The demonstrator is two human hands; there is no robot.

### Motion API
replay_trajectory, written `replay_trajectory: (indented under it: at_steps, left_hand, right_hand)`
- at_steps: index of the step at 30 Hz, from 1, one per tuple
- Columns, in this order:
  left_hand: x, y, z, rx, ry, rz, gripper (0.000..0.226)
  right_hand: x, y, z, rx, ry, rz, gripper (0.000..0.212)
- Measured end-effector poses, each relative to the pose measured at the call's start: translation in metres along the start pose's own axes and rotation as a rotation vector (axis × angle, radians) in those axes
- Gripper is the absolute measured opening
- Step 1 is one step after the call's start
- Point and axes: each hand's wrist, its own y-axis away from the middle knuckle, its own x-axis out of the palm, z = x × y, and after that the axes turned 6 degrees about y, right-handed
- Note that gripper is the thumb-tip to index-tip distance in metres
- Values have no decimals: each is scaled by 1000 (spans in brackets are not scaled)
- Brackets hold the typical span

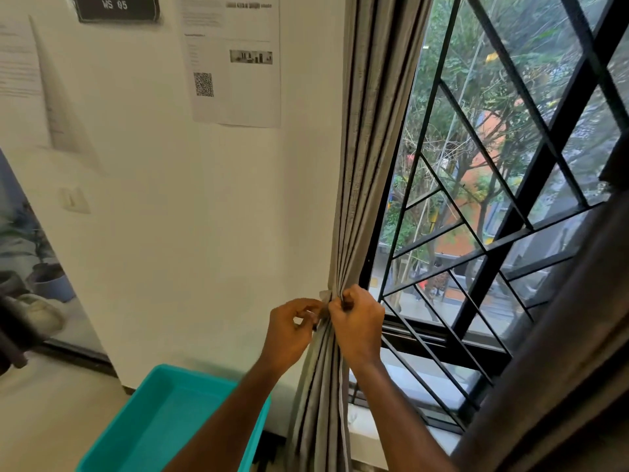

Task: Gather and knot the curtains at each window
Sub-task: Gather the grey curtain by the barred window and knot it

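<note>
Curtain (357,185) hangs bunched beside the window (510,199), and we've got it. Our right hand (357,321) grips the gathered folds, left hand (292,327) pinching fabric just beside it; teal bin (163,424) below.

This looks like an office or workstation room several floors up, not a home. A dark sign reading "WS 05" (115,6) hangs on the white wall (204,216), and beside it printed notices (236,59) are taped up, one bearing a QR code (204,84). A light switch (73,199) sits lower on the same wall. A black metal window grille (510,206) looks down on trees and a street, grey striped curtains (360,165) frame it, and a teal plastic bin (170,424) stands below.
</note>
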Motion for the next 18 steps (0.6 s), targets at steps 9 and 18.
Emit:
replay_trajectory:
  at_steps: [9,18]
  left_hand:
    - [19,6,4,-54,-120,-32,33]
    - [27,-2,-11,-174,9,-67,24]
  right_hand:
    - [0,6,-7,70,-119,21,23]
    - [0,11,-7,64,-120,18,23]
